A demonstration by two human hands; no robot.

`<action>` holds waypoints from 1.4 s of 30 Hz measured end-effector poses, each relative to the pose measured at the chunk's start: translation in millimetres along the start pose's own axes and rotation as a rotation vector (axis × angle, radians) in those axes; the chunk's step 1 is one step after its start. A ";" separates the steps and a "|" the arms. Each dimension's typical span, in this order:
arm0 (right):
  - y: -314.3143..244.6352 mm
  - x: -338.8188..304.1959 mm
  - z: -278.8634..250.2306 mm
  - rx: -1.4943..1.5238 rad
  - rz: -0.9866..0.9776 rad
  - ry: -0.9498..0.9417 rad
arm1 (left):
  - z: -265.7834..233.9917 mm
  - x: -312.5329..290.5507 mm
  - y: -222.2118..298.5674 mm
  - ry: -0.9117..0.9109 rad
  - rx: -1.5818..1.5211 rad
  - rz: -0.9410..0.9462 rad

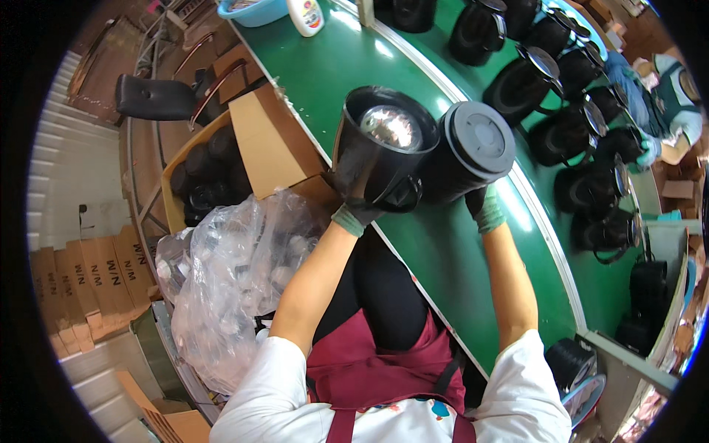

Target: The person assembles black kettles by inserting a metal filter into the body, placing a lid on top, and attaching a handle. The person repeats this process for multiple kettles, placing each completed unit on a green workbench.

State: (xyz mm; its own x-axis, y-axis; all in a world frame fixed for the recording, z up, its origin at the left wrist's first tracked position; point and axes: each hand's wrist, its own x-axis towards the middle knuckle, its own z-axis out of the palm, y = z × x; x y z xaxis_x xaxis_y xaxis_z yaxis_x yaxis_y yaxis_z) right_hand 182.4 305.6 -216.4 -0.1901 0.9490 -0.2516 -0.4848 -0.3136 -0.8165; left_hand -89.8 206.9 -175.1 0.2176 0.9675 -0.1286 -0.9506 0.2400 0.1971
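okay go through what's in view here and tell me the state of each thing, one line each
Left hand: gloved, gripping the open black jug.
Right hand: gloved, holding the capped black jug.
Open black jug: tilted, no lid, shiny inside showing.
Capped black jug: grey lid on, tilted.
Cardboard box: flaps open, dark parts inside.
Plastic bag: open, crumpled, partly filled.
Black jugs on the belt: lying in a row.

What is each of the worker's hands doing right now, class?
Left hand: closed on the open black jug, gripping near its handle.
Right hand: closed on the lidded black jug, held from below.
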 end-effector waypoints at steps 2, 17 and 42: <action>-5.1 -43.6 -2.7 -0.059 -0.036 0.068 | 16.9 -23.9 -22.4 0.021 -0.014 -0.029; -175.9 -193.4 76.8 -0.794 -0.455 -0.191 | 47.5 -176.0 -54.7 0.030 1.190 0.251; -89.3 -408.4 116.9 -0.369 -0.114 -0.450 | 76.6 -395.1 -77.0 0.232 0.611 0.140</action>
State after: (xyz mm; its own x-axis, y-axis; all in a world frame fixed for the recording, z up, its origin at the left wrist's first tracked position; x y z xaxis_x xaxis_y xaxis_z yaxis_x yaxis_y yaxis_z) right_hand 203.5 -57.8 20.0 -0.5368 0.8432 0.0277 -0.2097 -0.1016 -0.9725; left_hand -85.6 -187.7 -65.1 -0.0169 0.9669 -0.2544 -0.6550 0.1815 0.7335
